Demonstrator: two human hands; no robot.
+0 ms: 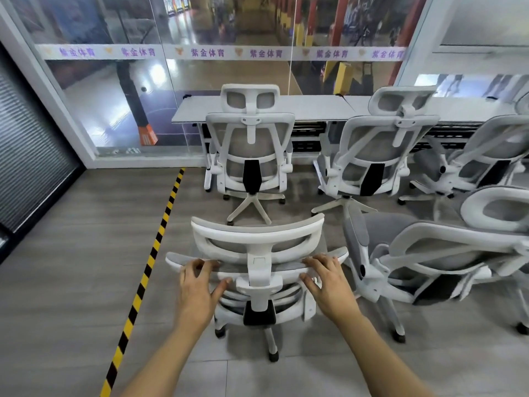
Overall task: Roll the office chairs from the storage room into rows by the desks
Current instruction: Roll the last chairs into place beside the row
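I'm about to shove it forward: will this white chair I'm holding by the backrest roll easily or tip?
Probably rolls readily: the white chair stands on castors on smooth floor. Your left hand and right hand grip high on the backrest, so a caught castor might tilt it forward. The mesh may flex slightly.

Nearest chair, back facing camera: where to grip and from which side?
Grip the nearest chair by its backrest top bar, from behind, hands either side of the central post, where the left hand and right hand sit. The bar is wide, level, and faces the person.
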